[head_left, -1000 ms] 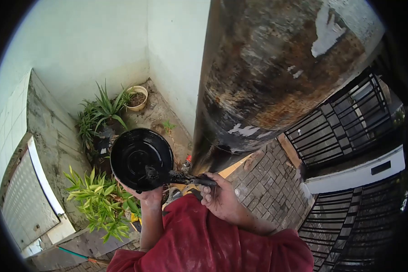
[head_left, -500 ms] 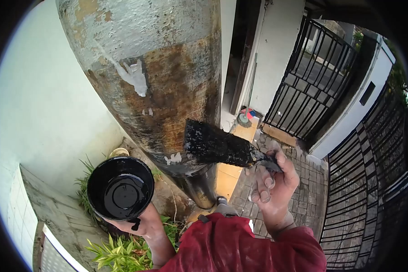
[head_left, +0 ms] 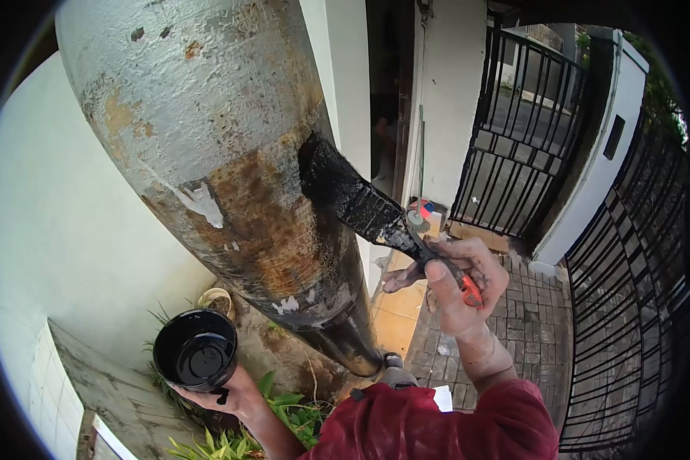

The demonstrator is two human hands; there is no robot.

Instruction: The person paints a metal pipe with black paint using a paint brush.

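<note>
**A:** Here's the right hand (head_left: 468, 287), fingers closed round the handle of a wide, black-coated brush (head_left: 356, 203) with a patch of red-orange at its grip, and the bristles are right up against the thick, round column (head_left: 261, 222), silver-grey above, rusty brown in the middle!

**B:** And the left hand (head_left: 234, 395) has a small, round black bowl (head_left: 167, 337), low beside the column, palm and fingers cupped beneath it. Shiny black liquid (head_left: 207, 356) inside!

**A:** That's my worry. With the eyes likely up on the bristles, the bowl could tip and slop over the leafy green plants (head_left: 295, 414) below.

**B:** There's a black smear (head_left: 221, 396) on that left hand, too. If it's wet, the hold could turn slippery.

**A:** Up top, the brush looks heavily loaded. Press too hard and it could run down the column, or drip onto the yellow tiles (head_left: 399, 310) and the foot (head_left: 393, 360) below!

**B:** Loose flakes are a risk as well: that peeling pale patch (head_left: 201, 204) might lift and stick in the bristles if they drag across it.
</note>
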